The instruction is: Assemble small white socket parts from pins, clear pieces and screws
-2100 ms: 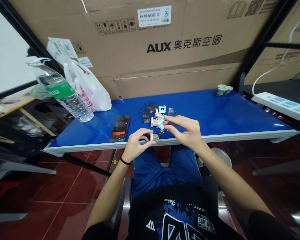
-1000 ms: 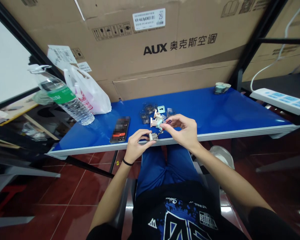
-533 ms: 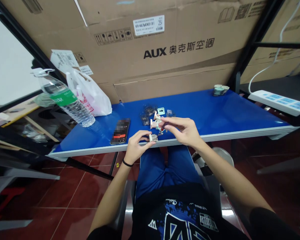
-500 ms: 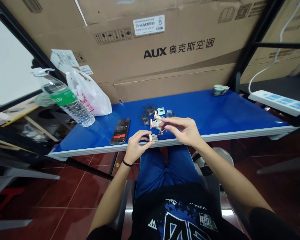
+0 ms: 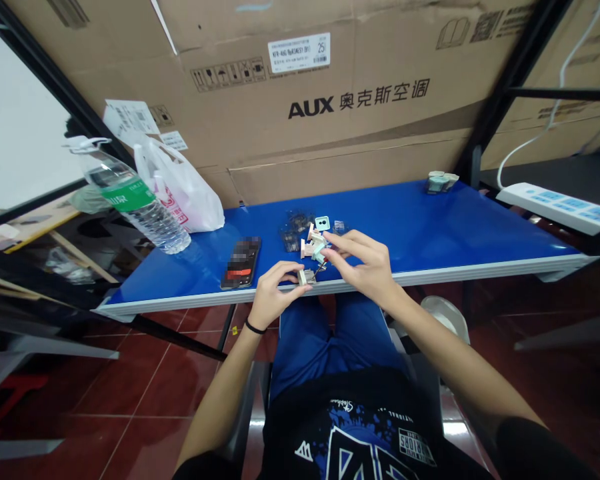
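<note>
My left hand [image 5: 273,292] pinches a small cream plastic part with metal pieces [image 5: 307,277] at the table's front edge. Opposite it, my right hand [image 5: 365,261] is closed around a small screwdriver [image 5: 321,269]; a bit of red handle shows under the fingers, and its thin metal shaft points down-left toward the cream part. Whether the tip touches it I cannot tell. Just behind lie pink and mint plastic pieces [image 5: 307,249], partly covered by my right fingertips. A mint plate with two dark holes [image 5: 322,223] rests farther back, beside dark small parts in clear bags [image 5: 293,237].
On the blue table [image 5: 395,210], a phone [image 5: 241,263] lies left of my hands. A large water bottle [image 5: 140,203] and a white plastic bag [image 5: 185,190] stand at the left. Small wrapped items [image 5: 440,182] sit back right, near a power strip [image 5: 560,205]. A cardboard box [image 5: 360,147] stands behind.
My right hand has shifted slightly to the left and its fingers have changed position on the screwdriver. My left hand stays in place with the cream part.
</note>
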Action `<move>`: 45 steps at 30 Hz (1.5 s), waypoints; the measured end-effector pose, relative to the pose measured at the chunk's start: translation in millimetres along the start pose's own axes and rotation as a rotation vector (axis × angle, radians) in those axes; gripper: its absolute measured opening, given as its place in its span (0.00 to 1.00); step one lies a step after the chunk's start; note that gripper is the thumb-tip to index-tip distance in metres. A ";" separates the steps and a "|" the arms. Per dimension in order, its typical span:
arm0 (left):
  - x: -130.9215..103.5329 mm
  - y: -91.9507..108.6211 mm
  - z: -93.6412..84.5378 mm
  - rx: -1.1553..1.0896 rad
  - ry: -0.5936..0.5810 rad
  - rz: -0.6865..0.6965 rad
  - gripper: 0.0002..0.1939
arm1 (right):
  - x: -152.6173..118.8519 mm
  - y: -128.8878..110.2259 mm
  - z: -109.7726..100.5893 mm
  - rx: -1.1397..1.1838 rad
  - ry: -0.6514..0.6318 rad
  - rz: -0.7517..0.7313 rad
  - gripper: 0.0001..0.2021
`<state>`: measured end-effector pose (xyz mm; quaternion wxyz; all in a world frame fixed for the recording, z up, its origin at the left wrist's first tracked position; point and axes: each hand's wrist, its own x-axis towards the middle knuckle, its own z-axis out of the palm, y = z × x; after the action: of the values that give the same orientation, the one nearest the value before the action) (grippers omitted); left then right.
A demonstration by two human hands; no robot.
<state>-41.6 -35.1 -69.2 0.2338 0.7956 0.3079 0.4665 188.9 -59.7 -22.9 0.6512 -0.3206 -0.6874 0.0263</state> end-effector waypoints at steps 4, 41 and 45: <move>0.2 0.3 -0.2 -0.011 0.009 -0.017 0.19 | 3.0 2.4 -9.6 0.144 -0.210 0.072 0.20; 3.5 -6.1 -9.2 -0.365 -0.080 -0.233 0.25 | 19.6 0.1 -40.1 -0.013 0.166 0.157 0.13; 7.5 0.2 -7.9 -0.191 -0.105 -0.204 0.22 | 23.3 6.3 -51.5 -0.086 0.116 0.144 0.12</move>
<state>-45.7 -29.3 -61.0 0.3703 0.7575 0.3290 0.4253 239.7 -63.3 2.5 0.6717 -0.3980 -0.6243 0.0250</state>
